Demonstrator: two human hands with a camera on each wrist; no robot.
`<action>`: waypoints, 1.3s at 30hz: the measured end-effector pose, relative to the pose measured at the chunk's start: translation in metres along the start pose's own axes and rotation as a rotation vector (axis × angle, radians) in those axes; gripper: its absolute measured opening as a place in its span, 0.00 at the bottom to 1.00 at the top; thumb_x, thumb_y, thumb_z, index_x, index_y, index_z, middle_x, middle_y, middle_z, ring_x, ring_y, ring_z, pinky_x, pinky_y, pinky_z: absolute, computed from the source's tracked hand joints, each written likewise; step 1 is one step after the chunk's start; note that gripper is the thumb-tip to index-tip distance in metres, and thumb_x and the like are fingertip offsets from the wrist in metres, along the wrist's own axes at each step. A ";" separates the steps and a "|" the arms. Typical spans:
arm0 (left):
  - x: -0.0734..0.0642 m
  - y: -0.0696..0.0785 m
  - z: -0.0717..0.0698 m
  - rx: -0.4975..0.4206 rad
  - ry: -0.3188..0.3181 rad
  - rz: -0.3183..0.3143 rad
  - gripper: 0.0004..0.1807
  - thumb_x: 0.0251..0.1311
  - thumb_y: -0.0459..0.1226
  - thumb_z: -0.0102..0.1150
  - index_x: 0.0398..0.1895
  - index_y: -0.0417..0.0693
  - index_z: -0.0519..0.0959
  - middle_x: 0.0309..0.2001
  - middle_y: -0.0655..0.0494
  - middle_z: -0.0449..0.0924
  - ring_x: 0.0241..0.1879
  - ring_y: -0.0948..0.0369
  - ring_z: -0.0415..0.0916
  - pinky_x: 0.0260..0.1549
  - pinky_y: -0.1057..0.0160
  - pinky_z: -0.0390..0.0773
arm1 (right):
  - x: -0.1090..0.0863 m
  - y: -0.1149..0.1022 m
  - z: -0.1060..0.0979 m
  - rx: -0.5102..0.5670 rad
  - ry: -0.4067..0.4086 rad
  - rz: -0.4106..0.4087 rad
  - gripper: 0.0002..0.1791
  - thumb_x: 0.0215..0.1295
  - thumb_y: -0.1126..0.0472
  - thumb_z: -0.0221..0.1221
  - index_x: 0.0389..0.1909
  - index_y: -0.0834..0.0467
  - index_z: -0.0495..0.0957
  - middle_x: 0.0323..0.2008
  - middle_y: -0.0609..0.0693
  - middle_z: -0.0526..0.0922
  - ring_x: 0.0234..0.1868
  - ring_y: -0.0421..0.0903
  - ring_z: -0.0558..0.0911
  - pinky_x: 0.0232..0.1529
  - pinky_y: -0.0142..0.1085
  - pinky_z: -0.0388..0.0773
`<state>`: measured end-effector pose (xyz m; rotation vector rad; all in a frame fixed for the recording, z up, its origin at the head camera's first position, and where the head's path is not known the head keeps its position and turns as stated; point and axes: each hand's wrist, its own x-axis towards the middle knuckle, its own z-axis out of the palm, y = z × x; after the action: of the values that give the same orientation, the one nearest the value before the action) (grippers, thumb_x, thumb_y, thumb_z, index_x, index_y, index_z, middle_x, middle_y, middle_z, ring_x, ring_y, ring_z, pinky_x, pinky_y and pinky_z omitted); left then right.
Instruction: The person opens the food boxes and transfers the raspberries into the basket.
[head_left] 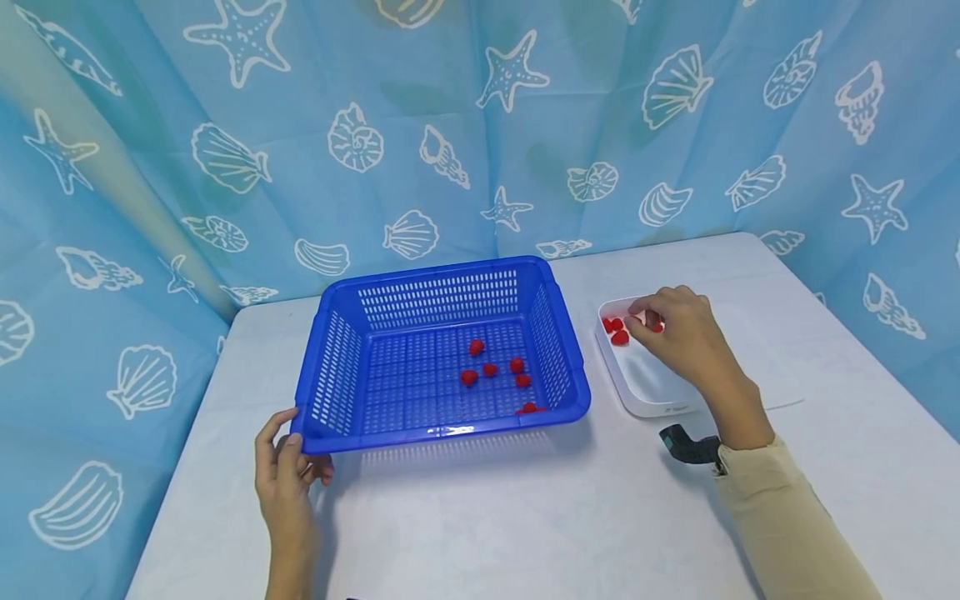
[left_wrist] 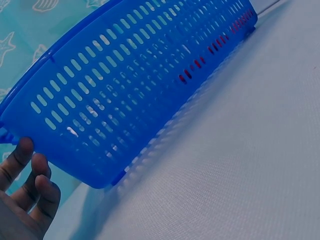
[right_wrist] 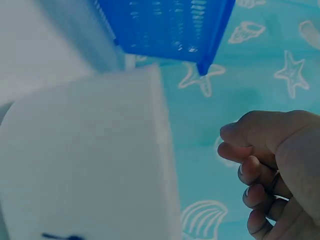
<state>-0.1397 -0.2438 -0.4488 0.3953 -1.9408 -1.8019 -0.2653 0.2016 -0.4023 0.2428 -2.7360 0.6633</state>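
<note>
Head view: we see the right hand [head_left: 681, 335] over the white tray [head_left: 654, 410], fingers curled; we cannot tell whether they pinch anything. Red berries [head_left: 619, 337] lie just left of its fingertips, other berries [head_left: 468, 377] farther left in the blue basket [head_left: 405, 439], whose near left corner the left hand [head_left: 286, 475] grips.

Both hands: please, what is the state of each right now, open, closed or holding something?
Left hand: holding a corner of the blue basket.
Right hand: closed, fingers curled over the white container; nothing visible held.
</note>
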 end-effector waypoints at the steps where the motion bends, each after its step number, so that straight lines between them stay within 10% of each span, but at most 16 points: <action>1: 0.000 0.000 0.000 0.002 0.001 -0.001 0.18 0.68 0.46 0.41 0.60 0.60 0.66 0.35 0.47 0.70 0.19 0.57 0.70 0.16 0.65 0.70 | 0.001 0.002 0.002 -0.004 -0.010 0.009 0.11 0.56 0.58 0.62 0.39 0.59 0.81 0.25 0.51 0.73 0.37 0.50 0.67 0.38 0.45 0.58; 39: 0.002 -0.006 -0.002 -0.032 -0.011 0.013 0.19 0.68 0.45 0.41 0.61 0.58 0.65 0.36 0.47 0.70 0.19 0.57 0.71 0.15 0.65 0.70 | 0.002 0.034 0.047 -0.011 -0.143 0.107 0.14 0.52 0.60 0.66 0.37 0.63 0.79 0.43 0.60 0.71 0.42 0.56 0.68 0.41 0.49 0.65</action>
<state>-0.1414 -0.2474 -0.4546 0.3622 -1.9155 -1.8281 -0.2877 0.2097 -0.4550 0.1468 -2.9058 0.6839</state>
